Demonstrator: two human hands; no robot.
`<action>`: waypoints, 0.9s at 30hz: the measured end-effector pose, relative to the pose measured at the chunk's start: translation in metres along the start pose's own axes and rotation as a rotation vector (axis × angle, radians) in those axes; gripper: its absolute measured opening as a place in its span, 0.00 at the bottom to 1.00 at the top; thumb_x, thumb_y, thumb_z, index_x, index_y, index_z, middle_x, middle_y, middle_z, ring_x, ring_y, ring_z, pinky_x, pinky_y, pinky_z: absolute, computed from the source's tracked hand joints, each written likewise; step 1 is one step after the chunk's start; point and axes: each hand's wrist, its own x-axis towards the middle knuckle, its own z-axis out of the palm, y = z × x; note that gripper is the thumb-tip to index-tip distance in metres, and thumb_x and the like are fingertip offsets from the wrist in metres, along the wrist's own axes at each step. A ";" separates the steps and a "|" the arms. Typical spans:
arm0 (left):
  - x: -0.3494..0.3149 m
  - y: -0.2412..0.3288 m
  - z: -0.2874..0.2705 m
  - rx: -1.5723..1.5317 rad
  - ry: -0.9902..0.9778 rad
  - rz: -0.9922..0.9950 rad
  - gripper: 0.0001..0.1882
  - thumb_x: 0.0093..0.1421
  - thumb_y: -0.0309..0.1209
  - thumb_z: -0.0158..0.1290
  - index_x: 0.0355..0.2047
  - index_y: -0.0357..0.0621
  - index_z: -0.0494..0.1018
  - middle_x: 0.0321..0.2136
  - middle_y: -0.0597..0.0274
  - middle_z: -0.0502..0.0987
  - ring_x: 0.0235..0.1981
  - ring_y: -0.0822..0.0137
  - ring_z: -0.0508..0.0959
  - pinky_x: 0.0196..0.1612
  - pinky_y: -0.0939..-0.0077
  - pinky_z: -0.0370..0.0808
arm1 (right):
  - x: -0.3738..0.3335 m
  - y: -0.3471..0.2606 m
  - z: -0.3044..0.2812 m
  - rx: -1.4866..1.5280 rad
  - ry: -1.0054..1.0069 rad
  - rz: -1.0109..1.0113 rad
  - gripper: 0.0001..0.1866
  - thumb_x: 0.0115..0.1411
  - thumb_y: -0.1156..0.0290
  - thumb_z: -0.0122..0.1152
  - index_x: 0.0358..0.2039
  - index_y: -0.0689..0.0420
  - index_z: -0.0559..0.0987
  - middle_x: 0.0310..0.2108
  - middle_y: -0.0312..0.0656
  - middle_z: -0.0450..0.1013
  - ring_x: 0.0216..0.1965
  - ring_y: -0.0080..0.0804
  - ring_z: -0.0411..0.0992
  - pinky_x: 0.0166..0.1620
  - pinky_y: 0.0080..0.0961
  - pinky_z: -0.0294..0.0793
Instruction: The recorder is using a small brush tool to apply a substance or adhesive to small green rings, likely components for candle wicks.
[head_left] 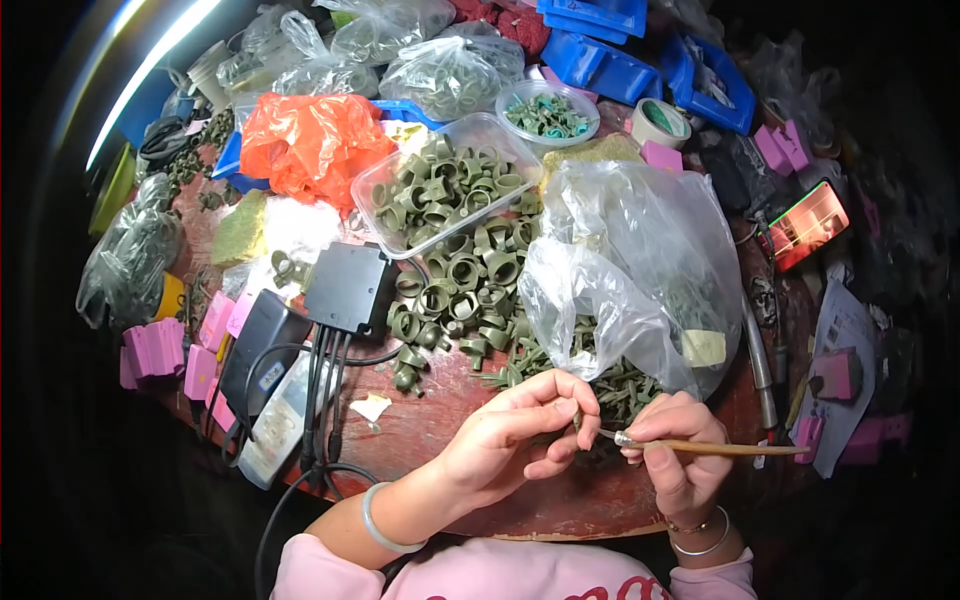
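My right hand [682, 452] grips a slim tool with a wooden handle [745, 449], a silvery collar and a thin metal tip pointing left. Between the thumb and fingertips of my left hand [525, 425] is a small green piece [577, 421], mostly hidden by the fingers. The tool's tip is close to that piece; whether they touch I cannot tell. Just beyond my hands lies a heap of slender green pieces [625, 393], partly under a clear plastic bag [630, 260]. Farther left, ring-shaped olive-green pieces [465, 270] are piled on the table.
A clear tub [385, 190] holds more rings. Left of it are an orange bag [310, 150], a black box with cables [350, 288] and pink blocks [155, 348]. Blue bins [600, 68] stand at the back, a lit phone [810, 226] at right. The red tabletop [440, 505] curves toward me.
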 end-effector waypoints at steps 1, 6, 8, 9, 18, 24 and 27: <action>0.000 0.000 0.001 0.006 0.000 0.008 0.08 0.66 0.29 0.45 0.42 0.38 0.67 0.31 0.57 0.71 0.24 0.76 0.65 0.19 0.87 0.59 | 0.000 0.001 -0.001 0.013 -0.010 -0.012 0.05 0.60 0.75 0.56 0.35 0.62 0.76 0.27 0.43 0.73 0.25 0.28 0.72 0.31 0.22 0.71; 0.000 -0.001 0.003 0.069 0.017 -0.022 0.09 0.67 0.30 0.44 0.42 0.37 0.67 0.30 0.59 0.70 0.24 0.77 0.63 0.20 0.87 0.59 | 0.004 0.000 -0.001 -0.041 -0.062 -0.109 0.05 0.57 0.78 0.56 0.35 0.61 0.77 0.27 0.41 0.72 0.26 0.30 0.70 0.32 0.25 0.70; 0.000 -0.002 0.003 0.093 0.023 -0.013 0.09 0.67 0.30 0.44 0.42 0.37 0.67 0.30 0.59 0.71 0.23 0.77 0.63 0.20 0.87 0.58 | 0.004 -0.002 0.000 -0.103 -0.082 -0.119 0.05 0.57 0.78 0.56 0.35 0.61 0.77 0.27 0.41 0.72 0.26 0.30 0.70 0.32 0.25 0.70; 0.000 -0.002 0.003 0.106 0.029 -0.021 0.09 0.67 0.30 0.44 0.42 0.37 0.67 0.30 0.60 0.71 0.23 0.77 0.63 0.20 0.87 0.58 | 0.005 -0.003 0.000 -0.139 -0.082 -0.138 0.05 0.57 0.78 0.56 0.35 0.61 0.77 0.27 0.41 0.72 0.26 0.30 0.70 0.31 0.25 0.70; -0.001 -0.002 0.004 0.156 0.054 -0.025 0.08 0.67 0.31 0.45 0.41 0.39 0.67 0.29 0.62 0.71 0.22 0.79 0.62 0.21 0.87 0.56 | 0.008 -0.004 0.002 -0.191 -0.131 -0.166 0.05 0.57 0.79 0.56 0.35 0.62 0.76 0.28 0.41 0.73 0.25 0.30 0.69 0.30 0.25 0.71; -0.001 -0.003 0.004 0.169 0.064 -0.018 0.08 0.67 0.31 0.44 0.41 0.40 0.67 0.28 0.62 0.71 0.22 0.79 0.62 0.21 0.87 0.55 | 0.006 -0.005 0.001 -0.127 -0.179 -0.128 0.05 0.57 0.80 0.56 0.35 0.63 0.76 0.28 0.42 0.72 0.25 0.29 0.69 0.29 0.24 0.70; 0.000 -0.003 0.004 0.176 0.064 -0.016 0.08 0.68 0.32 0.44 0.42 0.40 0.67 0.29 0.62 0.71 0.22 0.79 0.62 0.21 0.87 0.55 | 0.005 -0.004 0.001 -0.097 -0.182 -0.128 0.05 0.57 0.80 0.56 0.35 0.64 0.76 0.28 0.42 0.72 0.24 0.28 0.69 0.29 0.23 0.69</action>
